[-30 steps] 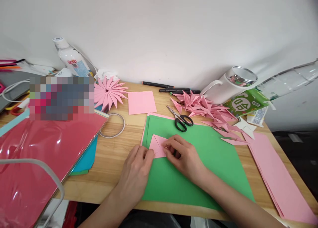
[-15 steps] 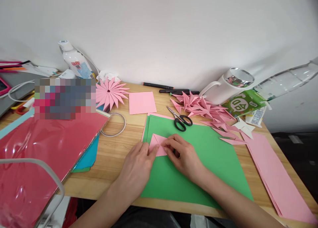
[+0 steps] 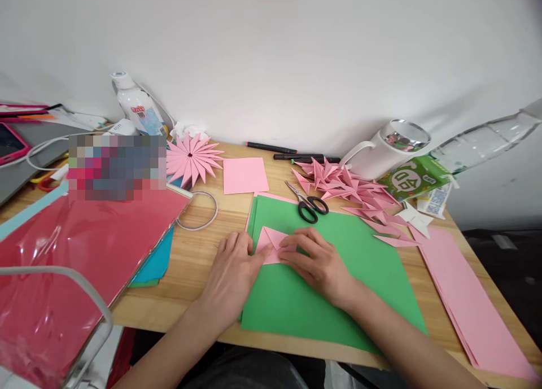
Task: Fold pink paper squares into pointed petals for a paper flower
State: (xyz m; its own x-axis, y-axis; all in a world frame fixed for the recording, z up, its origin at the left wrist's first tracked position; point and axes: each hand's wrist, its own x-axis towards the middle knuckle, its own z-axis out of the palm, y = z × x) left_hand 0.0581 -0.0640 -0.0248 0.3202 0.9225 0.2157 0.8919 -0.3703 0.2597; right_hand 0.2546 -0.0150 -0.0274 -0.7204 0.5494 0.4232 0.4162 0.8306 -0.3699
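Seen from the head camera, a small pink paper (image 3: 274, 236), partly folded, lies near the left end of green sheets (image 3: 305, 310). The left hand (image 3: 234, 270) is loosely spread, thumb on the paper, gripping nothing; the right hand (image 3: 324, 265) bends its fingers over the right edge, any pinch impossible to tell. Already folded: a pink paper wheel (image 3: 199, 166) at far left and a heap of pointed pieces (image 3: 347, 183) at far right. Still flat: a pink square (image 3: 245, 175) beyond the sheets and long pink strips (image 3: 470, 304) at right. Behind the heap, a mug (image 3: 368, 158) hides its contents; a clear bottle (image 3: 486, 140) leans at right, a labeled white bottle (image 3: 141, 112) stands far left, its contents unseen.
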